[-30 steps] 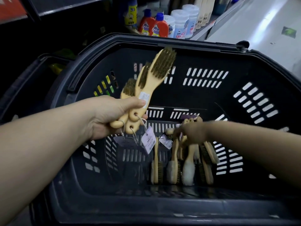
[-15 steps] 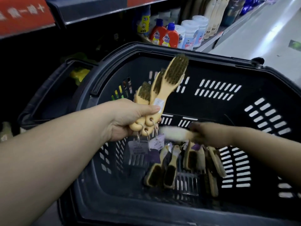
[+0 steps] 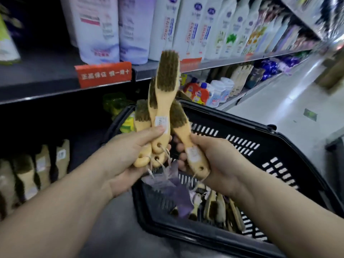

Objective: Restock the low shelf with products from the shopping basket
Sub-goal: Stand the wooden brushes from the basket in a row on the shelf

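Note:
My left hand (image 3: 128, 157) grips a bunch of three wooden-handled brushes (image 3: 163, 101) by their handles, bristle ends pointing up, tags dangling on strings. My right hand (image 3: 214, 164) holds a single wooden brush (image 3: 183, 131) by its handle, right beside the bunch. Both hands are above the left end of the black shopping basket (image 3: 260, 151). Several more brushes (image 3: 219, 207) lie on the basket's floor. On the low shelf (image 3: 83, 151) at the left stand more brushes (image 3: 28, 175) in a row.
The upper shelf carries white and purple detergent bags (image 3: 100, 28) and a red price label (image 3: 104, 73). Red and blue bottles (image 3: 199, 92) stand on the low shelf farther along. The light aisle floor (image 3: 279, 101) runs off to the right.
My right hand has lifted one brush out of the basket and brought it up beside the bunch in my left hand. The view has swung up toward the shelves.

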`<state>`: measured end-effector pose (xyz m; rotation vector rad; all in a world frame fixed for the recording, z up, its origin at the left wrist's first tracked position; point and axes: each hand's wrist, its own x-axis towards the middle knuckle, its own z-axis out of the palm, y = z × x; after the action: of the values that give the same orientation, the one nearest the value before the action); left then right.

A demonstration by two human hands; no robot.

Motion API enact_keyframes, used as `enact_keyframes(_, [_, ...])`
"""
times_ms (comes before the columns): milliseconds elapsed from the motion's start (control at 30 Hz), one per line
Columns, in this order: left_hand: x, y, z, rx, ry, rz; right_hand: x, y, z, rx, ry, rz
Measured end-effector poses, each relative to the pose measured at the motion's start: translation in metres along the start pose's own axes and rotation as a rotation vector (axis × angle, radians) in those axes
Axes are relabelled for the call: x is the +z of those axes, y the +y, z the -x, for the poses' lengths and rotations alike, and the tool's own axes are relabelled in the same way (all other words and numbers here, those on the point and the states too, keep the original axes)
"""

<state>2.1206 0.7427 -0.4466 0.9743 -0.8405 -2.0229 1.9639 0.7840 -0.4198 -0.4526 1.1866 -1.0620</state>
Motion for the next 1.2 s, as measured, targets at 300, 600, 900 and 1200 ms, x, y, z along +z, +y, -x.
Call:
enact_keyframes(300, [-0.097,0.001,0.086,0.065,0.197,0.122,0.124,0.052,-0.011,-0.026,-0.143,0.218])
enact_keyframes(600, [-0.168,-0.009,0.093,-0.066,0.515,0.243,0.175,0.123,-0.064,-0.055,0.075,0.353])
enact_keyframes(900, [-0.213,-0.015,0.080,-0.141,0.629,0.239,0.175,0.161,-0.151,0.045,0.192,0.376])
enact_keyframes(1200, [-0.262,-0.022,0.033,-0.110,0.693,0.169,0.157,0.195,-0.248,-0.008,0.114,0.465])
